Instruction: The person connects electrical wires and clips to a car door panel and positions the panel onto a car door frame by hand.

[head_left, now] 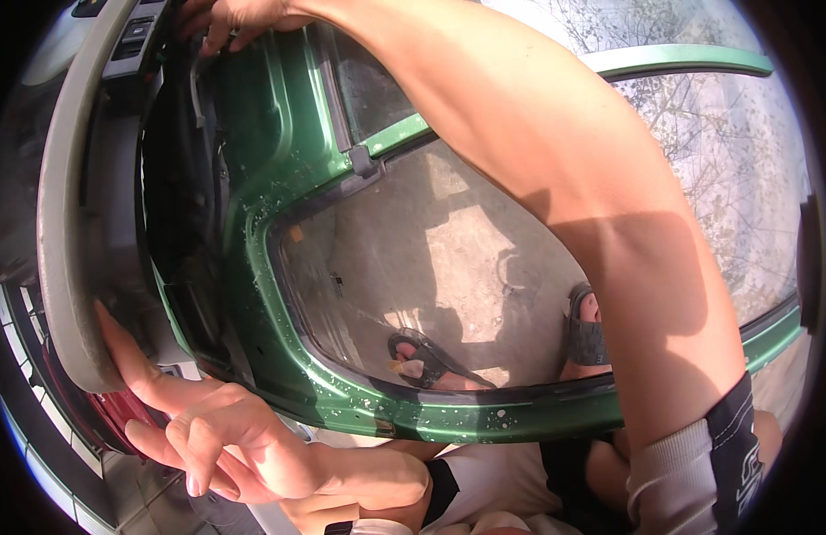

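A grey-and-black car door trim panel (63,223) stands on edge at the left, apart from the green metal door (279,98) along a dark gap. My left hand (243,437) is at the panel's lower end. Its index finger reaches up against the panel's inner side, while the other fingers are loosely bent and apart, with nothing in them. Across the door stretches my right arm, and my right hand (239,20) is at the far top left, beside the panel's upper part. Its fingers are bent at the dark gap; what they grip is hidden. Near that hand, window switches (138,32) sit on the panel.
The door's window opening (413,267) shows the concrete floor and my sandalled feet (422,361). A green-framed glass pane (716,160) with branch reflections lies at the right. A dark red surface (119,419) and tiled floor (145,499) show at the lower left.
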A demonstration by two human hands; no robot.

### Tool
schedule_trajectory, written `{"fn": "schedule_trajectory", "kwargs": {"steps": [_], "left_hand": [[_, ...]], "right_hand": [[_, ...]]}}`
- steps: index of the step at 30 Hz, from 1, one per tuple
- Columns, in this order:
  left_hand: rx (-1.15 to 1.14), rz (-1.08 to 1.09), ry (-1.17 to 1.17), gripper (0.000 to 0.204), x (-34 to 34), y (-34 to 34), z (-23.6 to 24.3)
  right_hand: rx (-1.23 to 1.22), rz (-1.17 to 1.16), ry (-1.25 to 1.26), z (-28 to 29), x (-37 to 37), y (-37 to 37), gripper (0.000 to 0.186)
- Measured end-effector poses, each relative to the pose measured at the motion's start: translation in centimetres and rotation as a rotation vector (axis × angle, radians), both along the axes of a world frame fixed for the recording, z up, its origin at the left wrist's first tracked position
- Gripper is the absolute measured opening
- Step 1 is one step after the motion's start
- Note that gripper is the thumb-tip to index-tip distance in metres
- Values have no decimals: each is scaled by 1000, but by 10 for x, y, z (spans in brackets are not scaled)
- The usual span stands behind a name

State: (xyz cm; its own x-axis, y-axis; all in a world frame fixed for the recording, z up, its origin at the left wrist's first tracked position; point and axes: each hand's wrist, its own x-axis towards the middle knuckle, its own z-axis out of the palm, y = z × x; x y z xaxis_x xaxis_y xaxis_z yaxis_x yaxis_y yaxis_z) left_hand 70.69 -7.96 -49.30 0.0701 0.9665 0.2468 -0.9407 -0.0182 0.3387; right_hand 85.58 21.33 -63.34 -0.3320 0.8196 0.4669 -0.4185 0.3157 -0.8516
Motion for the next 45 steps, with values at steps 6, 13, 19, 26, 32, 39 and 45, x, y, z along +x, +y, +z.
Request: {"fn": "schedule_trajectory", "kwargs": {"steps": [6,13,19,26,32,39,45], "left_hand": [[-108,34,-2,76,4,-2,-9],[-201,76,31,77,15,-9,-26],[-346,90,38,62,11,-22,-50],[-305,82,96,52,27,-21,-65],[-438,327,421,37,46,-10,-46],[-616,581,328,46,83,17,-30],[-675,427,587,54,69,-35,-36]], "right_hand": [[171,-587,-703,17,-27,-6,64],[489,-918,-809,9,-34,41,41],[633,-929,-822,15,-42,40,43],[434,-809,-876,13,-24,-15,44],[236,-685,-878,17,-19,-59,46],[-78,-614,-738,20,23,-136,47],[-264,-584,-616,19,31,-178,48]]}}
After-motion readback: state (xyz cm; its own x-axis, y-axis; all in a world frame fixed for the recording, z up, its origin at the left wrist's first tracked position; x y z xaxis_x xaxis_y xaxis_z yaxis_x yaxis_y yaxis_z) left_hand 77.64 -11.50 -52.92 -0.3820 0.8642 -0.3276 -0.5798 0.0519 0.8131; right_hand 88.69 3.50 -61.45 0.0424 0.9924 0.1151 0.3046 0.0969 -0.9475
